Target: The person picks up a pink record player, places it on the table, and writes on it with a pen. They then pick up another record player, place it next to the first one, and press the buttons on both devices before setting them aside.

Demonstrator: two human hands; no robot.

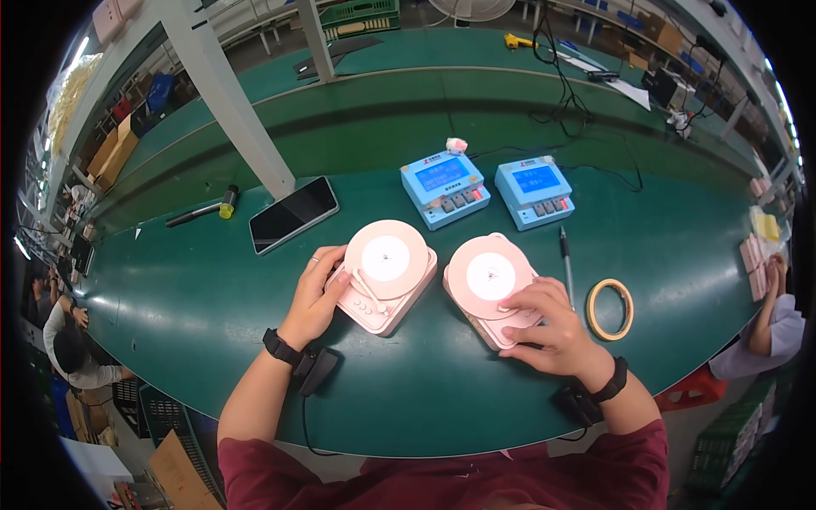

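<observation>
Left hand (316,293) grips the left side of one pink square device with a round white top (387,274); right hand (548,327) presses fingers onto the near corner of its twin (491,285), both mid-bench on the green bench (425,399).

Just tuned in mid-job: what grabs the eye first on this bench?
Two pink turntable-shaped gadgets sit side by side at the centre of the green table: the left hand rests on the left gadget, the right hand on the right gadget. Behind them stand two blue boxes with lit screens. A dark phone lies to the left.
</observation>
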